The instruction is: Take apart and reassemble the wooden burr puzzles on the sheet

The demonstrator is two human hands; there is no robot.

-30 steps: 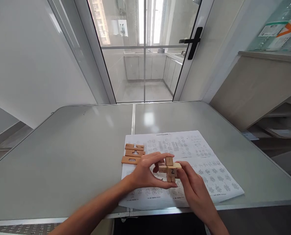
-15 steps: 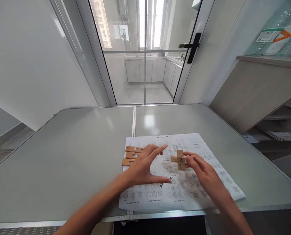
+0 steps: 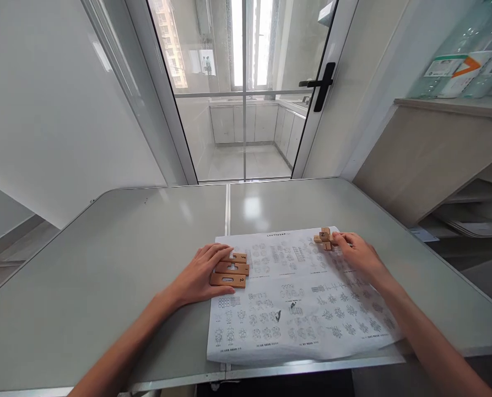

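Note:
Three flat wooden puzzle pieces (image 3: 239,269) with cut-out slots and numbers lie in a row on the left part of a printed instruction sheet (image 3: 270,303). My left hand (image 3: 202,275) curls round their left ends, its thumb along the near piece and its fingers over the far one. At the sheet's far right corner, the fingertips of my right hand (image 3: 357,252) pinch a small cross-shaped wooden puzzle assembly (image 3: 324,237), numbered on one face. Whether the assembly rests on the paper I cannot tell.
The sheet lies on a grey folding table (image 3: 146,237) with a metal seam (image 3: 228,209). Beyond its far edge stands a glass door with a black handle (image 3: 320,85). To the right, a shelf (image 3: 456,105) carries clear plastic bottles (image 3: 456,66).
My left hand has gone from held open above the sheet to the three pieces at left. My right hand has carried the cross-shaped assembly away and right, to the sheet's far corner.

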